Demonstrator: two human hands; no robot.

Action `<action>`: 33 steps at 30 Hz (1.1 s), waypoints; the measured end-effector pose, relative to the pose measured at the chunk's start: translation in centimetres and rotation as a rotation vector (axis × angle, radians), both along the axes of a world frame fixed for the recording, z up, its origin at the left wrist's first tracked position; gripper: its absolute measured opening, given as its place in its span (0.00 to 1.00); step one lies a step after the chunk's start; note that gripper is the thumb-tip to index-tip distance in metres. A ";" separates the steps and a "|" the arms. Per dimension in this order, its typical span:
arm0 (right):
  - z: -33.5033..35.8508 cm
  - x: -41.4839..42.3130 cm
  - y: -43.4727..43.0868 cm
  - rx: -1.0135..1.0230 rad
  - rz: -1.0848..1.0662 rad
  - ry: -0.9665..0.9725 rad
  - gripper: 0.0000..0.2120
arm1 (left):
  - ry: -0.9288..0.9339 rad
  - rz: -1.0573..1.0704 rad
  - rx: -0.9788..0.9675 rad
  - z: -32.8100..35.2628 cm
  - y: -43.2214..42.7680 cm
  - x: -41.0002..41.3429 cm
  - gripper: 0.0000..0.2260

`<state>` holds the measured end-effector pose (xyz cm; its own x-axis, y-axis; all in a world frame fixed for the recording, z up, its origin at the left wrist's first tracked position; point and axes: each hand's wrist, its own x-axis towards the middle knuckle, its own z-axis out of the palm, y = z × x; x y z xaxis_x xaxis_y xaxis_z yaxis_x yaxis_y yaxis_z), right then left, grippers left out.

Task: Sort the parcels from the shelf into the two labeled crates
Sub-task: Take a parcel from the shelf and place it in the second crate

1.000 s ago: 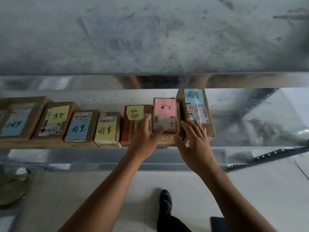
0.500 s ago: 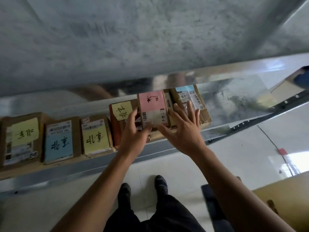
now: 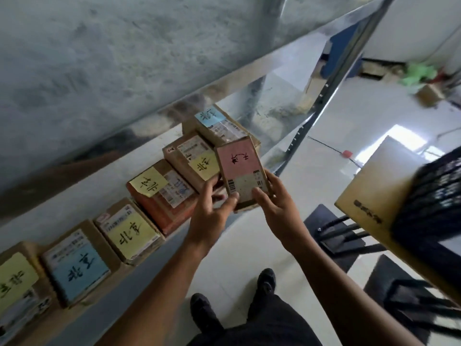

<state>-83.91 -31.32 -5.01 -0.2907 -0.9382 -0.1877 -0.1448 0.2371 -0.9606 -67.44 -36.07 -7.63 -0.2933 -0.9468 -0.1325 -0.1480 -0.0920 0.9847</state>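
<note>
L hand [image 3: 212, 214], R hand [image 3: 279, 206] fingers grip pink-label parcel [image 3: 238, 166]; black crate [image 3: 429, 198] contents hidden.

pink-label parcel [image 3: 239, 168]: near end covered by the thumbs of left hand [image 3: 212, 213] and right hand [image 3: 274, 206]; its underside and any fingers beneath can't be seen. it overlaps part of the yellow-note parcel [image 3: 192, 158] and the blue-note parcel [image 3: 219, 126]. far-left parcel [image 3: 15, 283] cut by the frame edge. black crate [image 3: 434, 196] motion-blurred, cut off at right. printed shipping labels [image 3: 177, 193] too small to read. green object [image 3: 419, 73] blurred, can't identify.
</note>
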 end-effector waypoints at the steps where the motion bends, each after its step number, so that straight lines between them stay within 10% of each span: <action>1: 0.5 -1.0 0.9 0.002 -0.033 -0.045 0.20 | -0.006 -0.018 -0.005 -0.2 0.1 -0.7 0.23; 7: 3.0 -8.8 7.2 0.053 -0.105 0.021 0.21 | -0.031 -0.104 -0.156 1.5 1.0 -6.8 0.39; 17: 7.1 -21.7 21.4 -0.053 -0.141 0.105 0.30 | -0.053 -0.917 -0.207 6.1 6.5 -20.7 0.25; 28: 4.6 -27.1 36.8 -0.283 -0.734 0.212 0.51 | 0.237 -0.937 0.024 6.7 25.4 -34.8 0.21; 33: 3.7 -28.8 42.8 -0.337 -0.883 0.206 0.42 | 0.344 -0.950 0.227 7.8 33.4 -40.1 0.22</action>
